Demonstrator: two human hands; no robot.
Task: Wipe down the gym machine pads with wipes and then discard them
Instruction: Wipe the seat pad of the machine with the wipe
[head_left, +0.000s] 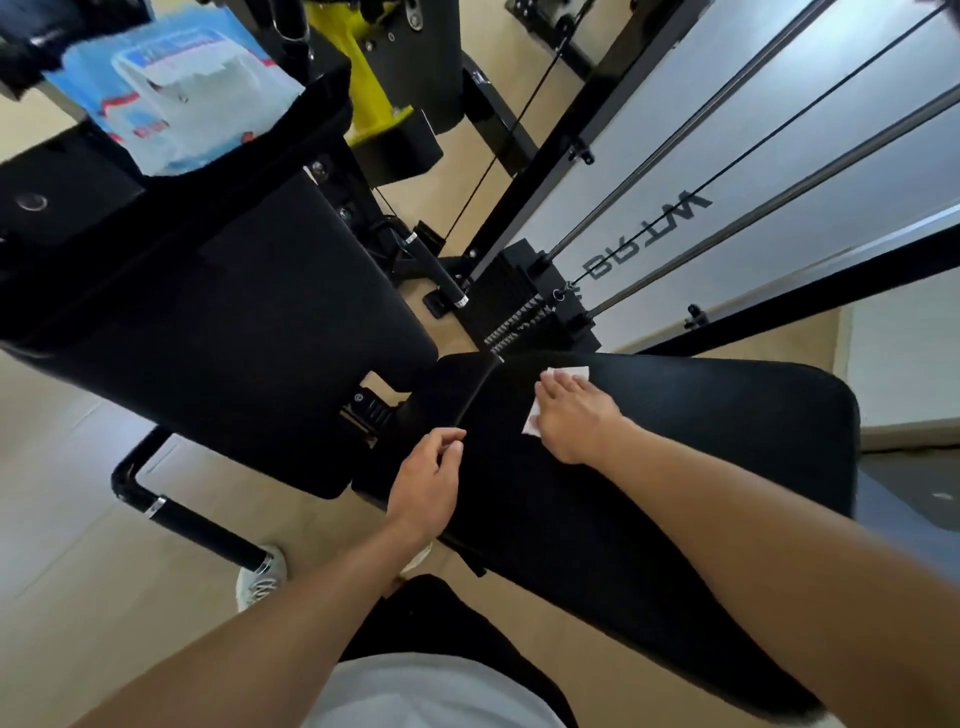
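Wiping is under way on the pad (675, 467) that fills the lower right of the frame: the right hand (574, 415) lies flat on it just right of centre, palm down, with the white wipe (569, 373) trapped beneath so that only one corner shows past the fingertips and another edge by the thumb side. Its fingers (556, 387) are straight and close together, not pinching anything, which looks like the sensible way to spread pressure across the sheet and keep it from bunching as it slides. The left hand (426, 480) sits at the pad's left edge, a little below centre, fingers loosely curled with the thumb near them; I cannot tell whether it grips the edge or merely rests there, but its place suggests it steadies the pad or the body while the other arm reaches. A second pad (234, 322) slants across the left of the frame, with nothing on it and no hand near it. At the upper left, the blue-and-white pack (182, 93) of wipes rests on top of the machine with a sheet poking out of its opening, probably left within arm's reach for taking a fresh one. Behind, at the upper right, the weight stack (524, 306) and its guide rods stand clear of both hands. No bin is visible, so discarding seems some way off; by my reckoning the task is around its middle.
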